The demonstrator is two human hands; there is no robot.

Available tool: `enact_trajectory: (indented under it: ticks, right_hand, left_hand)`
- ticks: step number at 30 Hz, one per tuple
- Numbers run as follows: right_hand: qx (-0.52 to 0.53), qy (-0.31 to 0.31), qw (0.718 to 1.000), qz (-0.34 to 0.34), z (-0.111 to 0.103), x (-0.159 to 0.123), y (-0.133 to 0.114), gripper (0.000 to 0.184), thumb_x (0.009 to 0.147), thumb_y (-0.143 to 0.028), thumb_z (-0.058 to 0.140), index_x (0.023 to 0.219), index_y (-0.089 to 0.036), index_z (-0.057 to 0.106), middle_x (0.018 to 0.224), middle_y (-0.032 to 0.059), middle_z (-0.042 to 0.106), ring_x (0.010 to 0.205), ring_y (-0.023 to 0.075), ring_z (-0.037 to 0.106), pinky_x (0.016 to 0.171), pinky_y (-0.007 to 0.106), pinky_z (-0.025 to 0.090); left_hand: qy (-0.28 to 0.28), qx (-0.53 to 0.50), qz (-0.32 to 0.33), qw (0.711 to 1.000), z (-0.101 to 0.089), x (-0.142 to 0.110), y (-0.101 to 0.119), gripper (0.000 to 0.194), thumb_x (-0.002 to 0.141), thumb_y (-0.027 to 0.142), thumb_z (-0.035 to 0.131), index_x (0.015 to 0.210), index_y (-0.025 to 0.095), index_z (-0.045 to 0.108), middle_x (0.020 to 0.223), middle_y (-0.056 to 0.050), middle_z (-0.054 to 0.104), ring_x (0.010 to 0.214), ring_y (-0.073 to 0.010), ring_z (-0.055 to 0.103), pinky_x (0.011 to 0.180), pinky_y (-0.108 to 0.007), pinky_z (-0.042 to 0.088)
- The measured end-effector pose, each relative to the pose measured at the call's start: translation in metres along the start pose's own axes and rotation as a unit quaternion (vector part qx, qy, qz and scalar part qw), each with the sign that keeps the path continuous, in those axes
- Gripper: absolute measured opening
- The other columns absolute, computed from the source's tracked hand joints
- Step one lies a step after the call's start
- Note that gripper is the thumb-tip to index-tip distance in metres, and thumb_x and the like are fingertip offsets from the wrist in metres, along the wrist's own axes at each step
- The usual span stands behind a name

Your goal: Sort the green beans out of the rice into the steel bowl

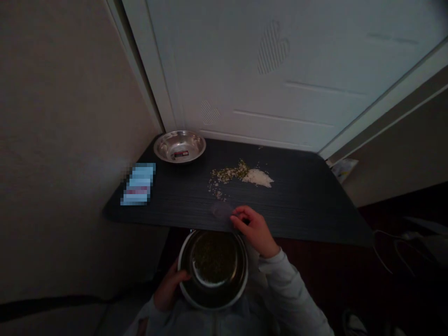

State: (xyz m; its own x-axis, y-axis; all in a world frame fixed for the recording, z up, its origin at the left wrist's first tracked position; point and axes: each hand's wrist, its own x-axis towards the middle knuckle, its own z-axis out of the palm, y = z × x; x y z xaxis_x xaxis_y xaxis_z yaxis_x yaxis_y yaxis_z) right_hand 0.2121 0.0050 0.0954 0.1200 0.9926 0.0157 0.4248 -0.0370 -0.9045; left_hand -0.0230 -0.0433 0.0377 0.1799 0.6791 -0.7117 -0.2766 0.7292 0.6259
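My left hand [171, 284] is closed on the rim of a metal bowl [241, 275], thumb over the edge. The bowl is tilted below the table's front edge, and small greenish grains [214, 256] lie in its bottom. Between the thumb and fingers of my right hand [254, 228] is a thin, see-through round piece [222, 211], held low at the table's near edge. Beyond it on the tabletop lies a loose spill of mixed green and pale grains [227, 174], joined on its right by a heap of white grains [258, 177].
A second, shallow metal bowl [180, 147] with a label inside stands at the back left of the dark table [301, 200]. A blurred-out phone-like screen [139, 184] lies at the left edge. A white panel with hearts [224, 70] rises behind. White cables [392, 252] hang at right.
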Motion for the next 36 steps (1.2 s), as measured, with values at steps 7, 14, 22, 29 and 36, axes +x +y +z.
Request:
enact_trajectory:
  ticks: [7, 14, 22, 29, 36]
  right_hand:
    - [-0.167, 0.029, 0.985, -0.025, 0.004, -0.004, -0.008, 0.013, 0.079, -0.03, 0.055, 0.084, -0.02, 0.061, 0.06, -0.0014, 0.057, 0.063, 0.0147, 0.051, 0.063, 0.026, 0.036]
    - [-0.177, 0.088, 0.98, 0.026, -0.017, -0.008, 0.004, 0.016, 0.078, -0.036, 0.054, 0.081, -0.021, 0.06, 0.058, -0.0011, 0.057, 0.061, 0.0151, 0.05, 0.061, 0.026, 0.036]
    - [-0.117, 0.115, 0.984, 0.065, -0.026, -0.008, 0.01, 0.018, 0.077, -0.038, 0.055, 0.083, -0.021, 0.057, 0.062, -0.0012, 0.06, 0.059, 0.0149, 0.053, 0.06, 0.026, 0.037]
    - [-0.104, 0.088, 0.989, 0.053, -0.014, -0.008, 0.001, 0.018, 0.078, -0.037, 0.055, 0.084, -0.02, 0.057, 0.058, -0.0018, 0.059, 0.057, 0.0145, 0.052, 0.058, 0.026, 0.036]
    - [-0.119, 0.091, 0.988, 0.045, -0.011, -0.006, 0.0, 0.017, 0.078, -0.036, 0.054, 0.083, -0.021, 0.057, 0.058, -0.0016, 0.059, 0.056, 0.0142, 0.051, 0.057, 0.026, 0.036]
  left_hand:
    - [-0.001, -0.014, -0.018, 1.0, 0.01, 0.006, 0.006, 0.064, 0.048, 0.016, 0.059, 0.112, 0.017, 0.06, 0.09, -0.007, 0.074, 0.095, -0.0334, 0.062, 0.082, -0.041, 0.044]
    - [0.023, -0.013, -0.023, 0.999, 0.009, 0.01, 0.006, 0.057, 0.047, 0.013, 0.062, 0.103, 0.016, 0.063, 0.084, -0.007, 0.074, 0.091, -0.0319, 0.063, 0.078, -0.038, 0.045]
    - [0.017, -0.008, -0.02, 1.0, 0.009, 0.01, 0.006, 0.057, 0.048, 0.013, 0.061, 0.104, 0.015, 0.064, 0.086, -0.008, 0.074, 0.089, -0.0325, 0.064, 0.075, -0.038, 0.046]
    - [0.017, 0.0, -0.012, 1.0, 0.005, 0.011, 0.002, 0.058, 0.048, 0.013, 0.062, 0.105, 0.015, 0.063, 0.084, -0.007, 0.074, 0.089, -0.0317, 0.064, 0.076, -0.038, 0.046]
    - [0.01, -0.007, -0.006, 1.0, 0.005, 0.011, 0.001, 0.056, 0.047, 0.013, 0.062, 0.103, 0.015, 0.065, 0.085, -0.007, 0.074, 0.088, -0.032, 0.064, 0.077, -0.038, 0.046]
